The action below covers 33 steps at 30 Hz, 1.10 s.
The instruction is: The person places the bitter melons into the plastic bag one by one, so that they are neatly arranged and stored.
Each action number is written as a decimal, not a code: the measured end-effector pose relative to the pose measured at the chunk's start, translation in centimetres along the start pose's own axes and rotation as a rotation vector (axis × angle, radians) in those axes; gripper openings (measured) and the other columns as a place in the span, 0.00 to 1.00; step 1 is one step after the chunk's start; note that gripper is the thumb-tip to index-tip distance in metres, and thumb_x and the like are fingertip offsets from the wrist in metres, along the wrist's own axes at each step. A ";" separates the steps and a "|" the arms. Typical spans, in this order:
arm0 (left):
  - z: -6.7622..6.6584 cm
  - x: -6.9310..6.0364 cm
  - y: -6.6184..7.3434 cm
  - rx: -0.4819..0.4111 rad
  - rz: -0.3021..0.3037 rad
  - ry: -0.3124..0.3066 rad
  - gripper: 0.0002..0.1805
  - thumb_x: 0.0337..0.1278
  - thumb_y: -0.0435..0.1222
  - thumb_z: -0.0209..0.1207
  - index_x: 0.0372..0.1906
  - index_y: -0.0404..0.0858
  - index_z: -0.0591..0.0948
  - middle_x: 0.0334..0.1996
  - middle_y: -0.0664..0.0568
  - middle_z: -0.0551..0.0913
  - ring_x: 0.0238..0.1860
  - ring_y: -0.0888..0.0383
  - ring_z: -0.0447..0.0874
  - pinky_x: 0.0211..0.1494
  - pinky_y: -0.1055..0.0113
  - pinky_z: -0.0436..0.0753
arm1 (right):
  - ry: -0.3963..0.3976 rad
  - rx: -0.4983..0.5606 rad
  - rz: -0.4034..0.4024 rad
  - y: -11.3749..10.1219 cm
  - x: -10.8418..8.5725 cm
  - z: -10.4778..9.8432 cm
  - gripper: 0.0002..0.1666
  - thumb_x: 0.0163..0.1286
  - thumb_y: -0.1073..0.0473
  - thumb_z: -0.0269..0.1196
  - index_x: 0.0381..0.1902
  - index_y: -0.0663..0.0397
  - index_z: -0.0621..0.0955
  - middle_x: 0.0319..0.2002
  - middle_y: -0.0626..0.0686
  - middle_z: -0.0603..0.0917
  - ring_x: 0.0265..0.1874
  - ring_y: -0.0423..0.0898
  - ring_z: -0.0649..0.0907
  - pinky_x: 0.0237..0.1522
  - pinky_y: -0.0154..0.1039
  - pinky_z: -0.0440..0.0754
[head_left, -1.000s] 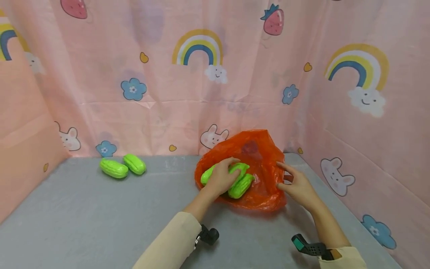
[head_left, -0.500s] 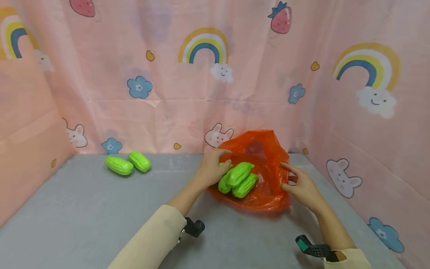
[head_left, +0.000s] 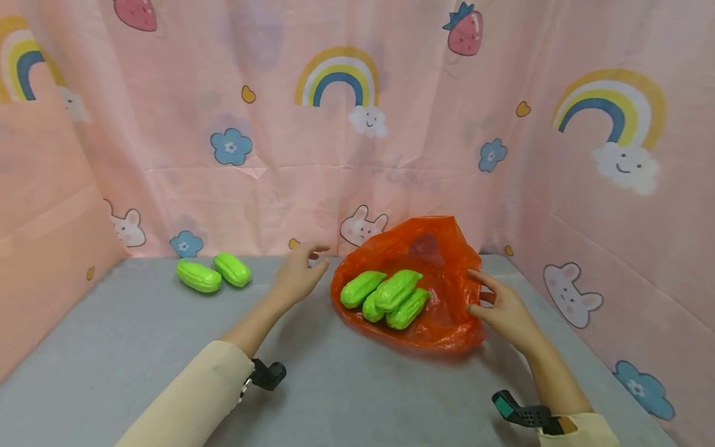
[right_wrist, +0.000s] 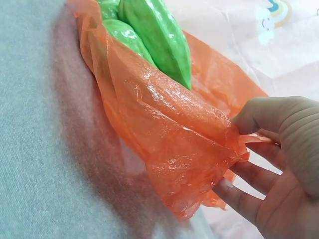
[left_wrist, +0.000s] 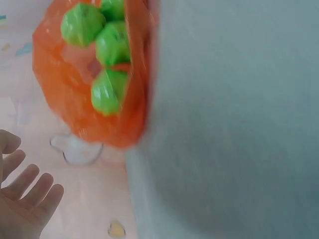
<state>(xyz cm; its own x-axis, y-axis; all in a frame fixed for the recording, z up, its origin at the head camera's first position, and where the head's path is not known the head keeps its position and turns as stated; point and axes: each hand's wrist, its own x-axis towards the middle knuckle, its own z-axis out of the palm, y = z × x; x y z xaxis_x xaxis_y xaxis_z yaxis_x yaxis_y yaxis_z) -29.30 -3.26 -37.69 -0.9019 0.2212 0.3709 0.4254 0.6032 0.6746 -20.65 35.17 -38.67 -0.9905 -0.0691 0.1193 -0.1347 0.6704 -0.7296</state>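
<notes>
An orange-red plastic bag point(head_left: 441, 310) lies with its mouth facing me, and several bright green ridged gourds point(head_left: 398, 290) are piled inside it. My right hand point(head_left: 503, 310) holds the bag's right edge, with the thumb on one side of the film and fingers behind it, as the right wrist view point(right_wrist: 279, 164) shows. To the left of the bag, my left hand point(head_left: 296, 273) hovers over the table with loosely bent fingers and nothing in them. Two more green gourds point(head_left: 199, 275) lie farther left, near the back of the table, apart from that hand.
The grey table point(head_left: 357, 397) runs back to a pink printed curtain point(head_left: 290, 136). Curtain walls also stand at the left point(head_left: 44, 205) and right point(head_left: 631, 236). Dark camera mounts point(head_left: 268, 375) sit on both wrists.
My left hand has left the gourds inside the bag and moved left, out over the table. The right hand keeps its place at the bag's edge. The view has shifted slightly.
</notes>
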 end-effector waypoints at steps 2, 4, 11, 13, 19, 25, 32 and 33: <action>-1.0 -0.3 -0.9 0.035 0.003 0.011 0.20 0.67 0.37 0.56 0.61 0.37 0.81 0.60 0.43 0.82 0.59 0.43 0.82 0.60 0.47 0.83 | 0.003 -0.004 -0.001 0.0 0.1 0.0 0.43 0.70 0.61 0.63 0.79 0.59 0.59 0.75 0.69 0.62 0.67 0.72 0.73 0.56 0.55 0.84; -2.0 -0.6 -1.7 0.059 -0.003 0.005 0.20 0.67 0.36 0.56 0.61 0.36 0.80 0.61 0.41 0.81 0.60 0.41 0.82 0.59 0.46 0.83 | 0.007 -0.006 -0.010 0.0 0.1 0.0 0.43 0.70 0.62 0.63 0.79 0.59 0.59 0.75 0.70 0.63 0.66 0.73 0.73 0.55 0.55 0.85; -4.6 -1.1 -3.9 0.133 -0.090 -0.014 0.22 0.72 0.39 0.53 0.67 0.39 0.76 0.67 0.41 0.76 0.65 0.41 0.77 0.59 0.46 0.82 | 0.011 -0.010 -0.006 0.2 0.0 0.1 0.43 0.70 0.61 0.63 0.78 0.60 0.60 0.75 0.70 0.62 0.66 0.73 0.73 0.56 0.55 0.84; -5.1 -1.2 -4.4 0.157 -0.102 0.003 0.23 0.71 0.39 0.52 0.67 0.38 0.76 0.67 0.40 0.76 0.65 0.41 0.77 0.60 0.45 0.81 | 0.012 -0.010 0.008 0.2 0.0 0.0 0.43 0.70 0.61 0.63 0.78 0.59 0.59 0.75 0.70 0.62 0.66 0.73 0.73 0.56 0.56 0.84; -6.5 -1.4 -5.9 0.178 -0.138 0.062 0.23 0.70 0.36 0.52 0.66 0.33 0.76 0.65 0.36 0.76 0.64 0.38 0.76 0.63 0.43 0.78 | 0.005 0.003 0.033 0.4 0.1 0.1 0.44 0.70 0.59 0.63 0.79 0.57 0.58 0.77 0.69 0.60 0.68 0.73 0.71 0.58 0.57 0.83; -7.7 -1.8 -8.2 0.205 -0.208 0.110 0.25 0.67 0.36 0.49 0.67 0.32 0.75 0.66 0.32 0.73 0.64 0.35 0.75 0.59 0.41 0.77 | -0.003 0.005 0.040 0.4 0.2 0.2 0.44 0.70 0.60 0.63 0.79 0.57 0.58 0.77 0.69 0.60 0.67 0.73 0.71 0.57 0.57 0.83; -9.4 -2.0 -11.2 0.240 -0.241 0.259 0.25 0.62 0.35 0.51 0.63 0.31 0.78 0.63 0.30 0.77 0.64 0.32 0.74 0.58 0.37 0.75 | 0.005 0.006 0.000 0.3 0.0 0.1 0.43 0.70 0.61 0.63 0.79 0.59 0.59 0.76 0.70 0.62 0.66 0.73 0.73 0.54 0.53 0.86; -9.6 -2.0 -11.5 0.242 -0.248 0.280 0.25 0.62 0.34 0.50 0.63 0.31 0.78 0.62 0.30 0.77 0.64 0.31 0.74 0.56 0.37 0.75 | 0.008 0.008 -0.010 0.3 0.0 0.1 0.43 0.69 0.61 0.63 0.78 0.60 0.60 0.76 0.70 0.62 0.66 0.73 0.74 0.54 0.52 0.86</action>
<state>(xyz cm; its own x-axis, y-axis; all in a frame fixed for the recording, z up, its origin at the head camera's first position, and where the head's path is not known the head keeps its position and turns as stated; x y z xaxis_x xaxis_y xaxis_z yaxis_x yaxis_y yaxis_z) -31.65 -18.02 -40.08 -0.9053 -0.1493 0.3978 0.1387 0.7810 0.6089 -20.69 35.29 -38.95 -0.9888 -0.0700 0.1317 -0.1447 0.6640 -0.7336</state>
